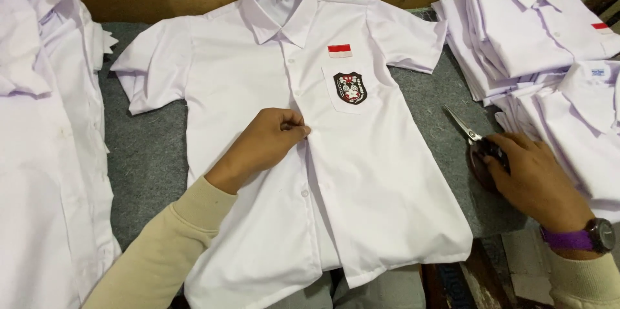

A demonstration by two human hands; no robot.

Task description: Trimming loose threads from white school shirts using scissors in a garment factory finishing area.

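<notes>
- A loose heap of white shirts (pixel 39 154) is lying along the left edge, spilling over the grey felt mat (pixel 145 154), so there is little spare room on that side.
- The left hand (pixel 268 144), in a cream sleeve (pixel 161 251), is pinching the button placket of the white short-sleeved school shirt (pixel 361 199) near mid-chest, fingers curled and closed on the fabric.
- That shirt is lying flat and face up at the centre of the mat, collar at the far side, hem hanging over the near edge.
- Judging by the grip, the placket wants to be held taut and flat, with fingertips kept just beside the button line.
- The chest pocket with its dark crest badge (pixel 350 87) and red-and-white flag patch (pixel 340 51) is sitting right of the pinch, untouched.
- The right hand (pixel 533 173), wearing a purple-strapped watch (pixel 591 236), is closing around the handles of the scissors (pixel 466 129), blades pointing far-left along bare mat.
- 2 stacks of folded white shirts (pixel 523 25) are crowding the right; the open strip between shirt and stacks is narrow.
</notes>
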